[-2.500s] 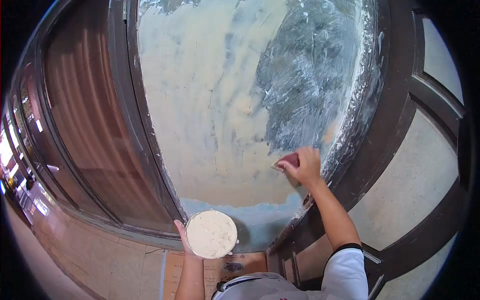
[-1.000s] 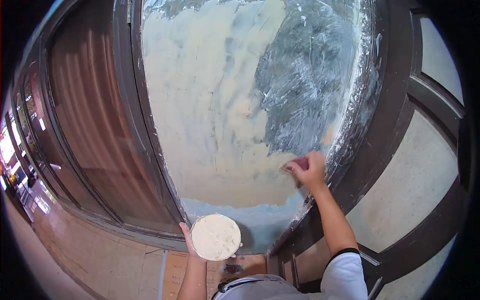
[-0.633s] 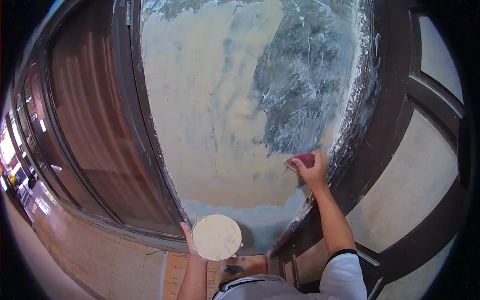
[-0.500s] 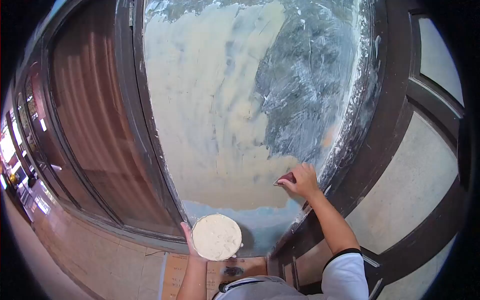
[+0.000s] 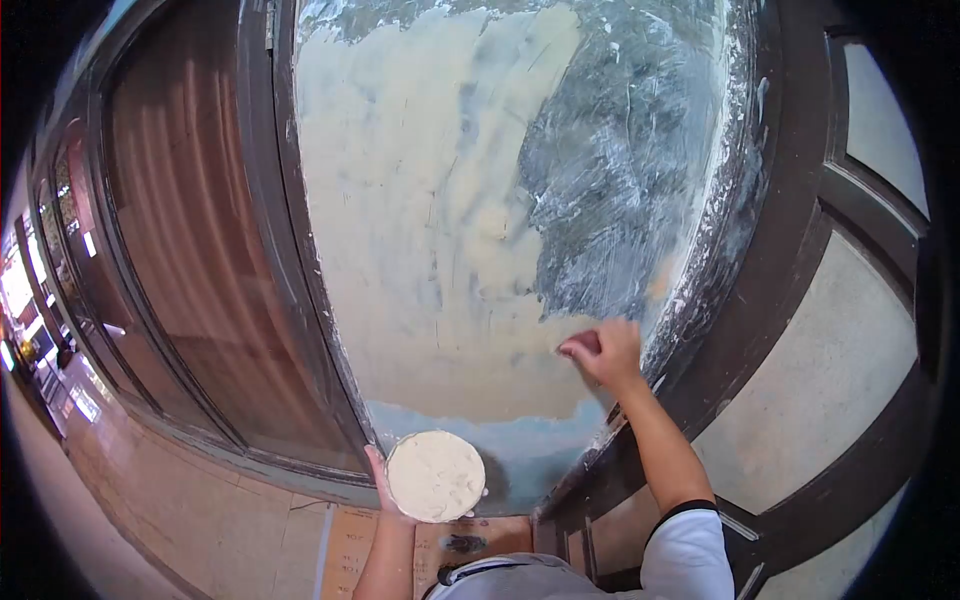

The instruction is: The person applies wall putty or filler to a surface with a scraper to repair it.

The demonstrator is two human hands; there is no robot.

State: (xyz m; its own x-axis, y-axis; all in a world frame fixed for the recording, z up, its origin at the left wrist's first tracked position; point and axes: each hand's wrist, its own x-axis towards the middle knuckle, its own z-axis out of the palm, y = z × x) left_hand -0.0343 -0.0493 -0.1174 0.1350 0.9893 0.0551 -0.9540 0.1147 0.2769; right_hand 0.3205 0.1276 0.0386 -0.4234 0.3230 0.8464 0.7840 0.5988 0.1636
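- Half a second back my right hand (image 5: 607,352) sat a touch lower on the glass pane (image 5: 440,230); now it is slightly higher, with the red scraper (image 5: 583,343) tucked further under the fingers.
- The round dish of putty (image 5: 436,476) has barely moved, low and left of the right hand.
- My right hand is clenched around the red scraper, only its dark red end showing at the fingertips, which press against the pane at the lower edge of the bare bluish patch.
- Just right of that hand runs the dark door frame (image 5: 770,250), spattered white.
- My left hand (image 5: 383,482) cups the dish from below, fingers curled on its left rim.
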